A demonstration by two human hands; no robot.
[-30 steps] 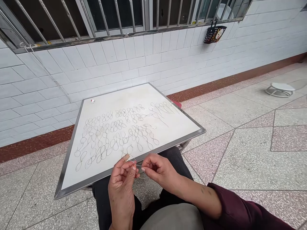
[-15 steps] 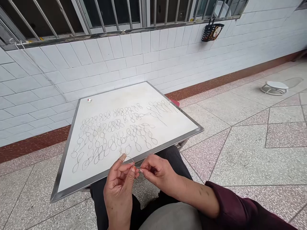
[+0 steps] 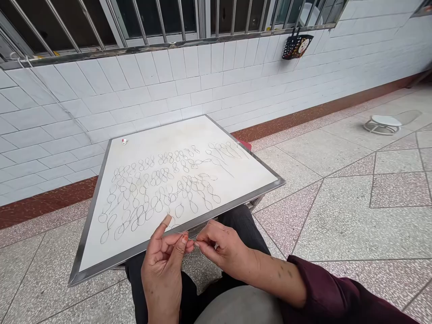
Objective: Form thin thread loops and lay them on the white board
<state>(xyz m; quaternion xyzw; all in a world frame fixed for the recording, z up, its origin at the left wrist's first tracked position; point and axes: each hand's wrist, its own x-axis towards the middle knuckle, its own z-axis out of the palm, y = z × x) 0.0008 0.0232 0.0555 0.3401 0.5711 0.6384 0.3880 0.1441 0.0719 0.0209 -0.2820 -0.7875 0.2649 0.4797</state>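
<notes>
My left hand (image 3: pixel 164 265) is at the near edge of the white board-topped table (image 3: pixel 189 130), thumb and a fingertip pinched, index finger pointing up. Against it, my right hand (image 3: pixel 224 243) pinches too. A thin wire (image 3: pixel 191 239) runs between the two pinches; much of it is hidden by the fingers or too fine to follow. On the tabletop lie several rows of thin wire loops (image 3: pixel 164 176), many twisted into figure eights. At the right end of the rows, a few wire pieces (image 3: pixel 224 153) have one loop and a long straight tail.
A small white-and-red object (image 3: pixel 124 141) sits at the table's far left corner. Behind stands a white tiled wall (image 3: pixel 162 94) with a barred window; a black basket (image 3: pixel 297 46) hangs from it. A low white stool (image 3: pixel 383 124) is on the floor at right.
The loop of wire that stood out above my fingers is now less visible. My left hand has shifted slightly left and down; both hands keep their pinch close together.
</notes>
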